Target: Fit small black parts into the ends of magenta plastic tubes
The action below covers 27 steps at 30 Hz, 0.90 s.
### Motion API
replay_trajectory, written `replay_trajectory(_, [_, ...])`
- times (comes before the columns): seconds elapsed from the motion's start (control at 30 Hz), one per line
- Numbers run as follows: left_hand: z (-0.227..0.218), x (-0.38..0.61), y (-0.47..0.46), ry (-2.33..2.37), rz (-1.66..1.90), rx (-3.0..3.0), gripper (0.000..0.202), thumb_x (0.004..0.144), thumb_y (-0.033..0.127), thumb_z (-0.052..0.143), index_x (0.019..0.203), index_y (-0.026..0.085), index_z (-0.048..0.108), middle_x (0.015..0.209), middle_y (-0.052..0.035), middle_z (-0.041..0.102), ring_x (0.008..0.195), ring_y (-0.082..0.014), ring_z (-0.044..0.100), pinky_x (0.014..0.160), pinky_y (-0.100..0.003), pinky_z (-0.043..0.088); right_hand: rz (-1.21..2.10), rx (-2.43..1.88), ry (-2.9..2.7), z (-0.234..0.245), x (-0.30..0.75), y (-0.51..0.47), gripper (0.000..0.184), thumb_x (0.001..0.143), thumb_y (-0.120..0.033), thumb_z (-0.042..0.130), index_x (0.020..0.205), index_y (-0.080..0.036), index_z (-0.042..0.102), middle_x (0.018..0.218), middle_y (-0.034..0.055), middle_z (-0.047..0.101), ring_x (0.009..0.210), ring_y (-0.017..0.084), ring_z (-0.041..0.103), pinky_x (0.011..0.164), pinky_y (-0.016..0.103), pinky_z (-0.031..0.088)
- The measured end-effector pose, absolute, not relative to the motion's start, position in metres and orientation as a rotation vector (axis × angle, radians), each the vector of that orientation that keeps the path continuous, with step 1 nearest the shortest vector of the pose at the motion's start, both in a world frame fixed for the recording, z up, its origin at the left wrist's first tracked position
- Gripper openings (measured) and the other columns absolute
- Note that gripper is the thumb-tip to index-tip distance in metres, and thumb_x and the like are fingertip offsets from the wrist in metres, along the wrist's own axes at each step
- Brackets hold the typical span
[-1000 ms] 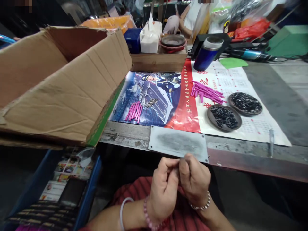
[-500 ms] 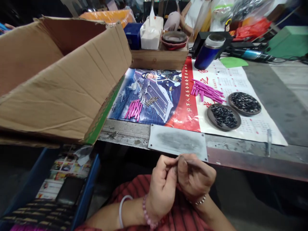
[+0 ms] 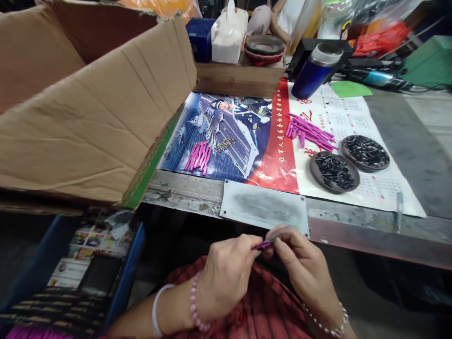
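Over my lap, just off the table's front edge, my left hand (image 3: 231, 266) is closed around a thin magenta plastic piece (image 3: 264, 245). Only a short length of it shows between the fingers. My right hand (image 3: 303, 266) pinches its other end; whether a smaller part is also in those fingertips, I cannot tell. On the poster lie a row of similar magenta pieces (image 3: 198, 157), a small cluster of tiny beige-and-black bits (image 3: 225, 144) and a heap of magenta sticks (image 3: 310, 133). Two round dishes, a nearer one (image 3: 334, 172) and a farther one (image 3: 366, 152), hold small black parts.
A large cardboard box (image 3: 106, 117) stands at the left, above a blue bin (image 3: 136, 254). A grey plate (image 3: 264, 207) juts over the table edge. Farther back are a blue tumbler (image 3: 314, 75), a tissue pack (image 3: 229, 35) and another person's arm (image 3: 278, 28).
My hands have turned and drawn slightly apart at the fingertips, so the magenta piece between them now shows. The view has shifted a little.
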<state>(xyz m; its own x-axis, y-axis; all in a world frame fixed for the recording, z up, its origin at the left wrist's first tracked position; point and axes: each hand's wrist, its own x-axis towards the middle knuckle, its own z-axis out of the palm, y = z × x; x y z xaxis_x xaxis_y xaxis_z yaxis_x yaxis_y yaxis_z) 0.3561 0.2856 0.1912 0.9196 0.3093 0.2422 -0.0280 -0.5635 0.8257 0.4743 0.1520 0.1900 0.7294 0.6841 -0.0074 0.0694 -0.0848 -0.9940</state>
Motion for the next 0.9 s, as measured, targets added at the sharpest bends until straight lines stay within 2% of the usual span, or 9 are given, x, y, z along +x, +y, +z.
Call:
replay_trajectory(0.3, [0.191, 0.351, 0.288, 0.147, 0.496, 2.278, 0.018, 0.1, 0.009, 0.049, 0.113, 0.015, 0.058, 0.087, -0.0076, 0.075, 0.076, -0.0207, 0.074, 0.07, -0.03, 0.058, 0.423, -1.807, -0.853, 0.192, 0.47, 0.157, 0.02, 0.099, -0.024, 0.055, 0.079, -0.021, 0.057, 0.073, 0.0001, 0.059, 0.06, 0.012, 0.058, 0.057, 0.021, 0.05])
replay_trajectory(0.5, [0.196, 0.354, 0.298, 0.178, 0.451, 2.25, 0.018, 0.098, 0.009, 0.05, 0.112, 0.017, 0.059, 0.088, -0.0064, 0.073, 0.076, -0.0196, 0.073, 0.07, -0.029, 0.056, 0.44, -1.79, -0.872, 0.188, 0.478, 0.162, 0.021, 0.1, -0.027, 0.053, 0.081, -0.022, 0.06, 0.068, -0.0015, 0.062, 0.055, 0.012, 0.061, 0.054, 0.02, 0.05])
replay_trajectory(0.63, [0.202, 0.371, 0.347, 0.352, 0.631, 2.247, 0.021, 0.097, 0.009, 0.048, 0.11, 0.019, 0.061, 0.098, -0.0077, 0.07, 0.093, -0.0183, 0.07, 0.084, -0.028, 0.056, 0.279, -1.815, -0.802, 0.182, 0.491, 0.158, 0.024, 0.104, -0.033, 0.047, 0.092, -0.022, 0.065, 0.066, -0.0008, 0.066, 0.059, 0.014, 0.066, 0.059, 0.021, 0.053])
replay_trajectory(0.7, [0.202, 0.385, 0.387, 0.601, 0.744, 2.356, 0.017, 0.095, 0.011, 0.051, 0.104, 0.019, 0.064, 0.094, -0.0065, 0.068, 0.089, -0.0189, 0.068, 0.082, -0.029, 0.056, 0.175, -1.871, -0.724, 0.179, 0.498, 0.155, 0.025, 0.103, -0.035, 0.048, 0.093, -0.021, 0.066, 0.071, 0.0006, 0.068, 0.061, 0.014, 0.068, 0.061, 0.021, 0.053])
replay_trajectory(0.77, [0.199, 0.401, 0.429, 0.756, 0.792, 2.384, 0.018, 0.092, 0.011, 0.052, 0.103, 0.018, 0.066, 0.096, -0.0088, 0.069, 0.089, -0.0211, 0.068, 0.082, -0.032, 0.057, 0.095, -1.906, -0.687, 0.175, 0.504, 0.152, 0.022, 0.102, -0.036, 0.051, 0.093, -0.022, 0.066, 0.077, 0.0015, 0.069, 0.06, 0.014, 0.069, 0.06, 0.021, 0.053])
replay_trajectory(0.9, [0.19, 0.433, 0.492, 1.006, 0.781, 2.414, 0.024, 0.086, 0.008, 0.051, 0.1, 0.016, 0.068, 0.095, -0.0111, 0.072, 0.094, -0.0266, 0.07, 0.09, -0.039, 0.055, -0.041, -1.914, -0.75, 0.164, 0.512, 0.151, 0.017, 0.1, -0.03, 0.053, 0.091, -0.022, 0.064, 0.076, 0.0004, 0.068, 0.057, 0.013, 0.068, 0.059, 0.02, 0.053])
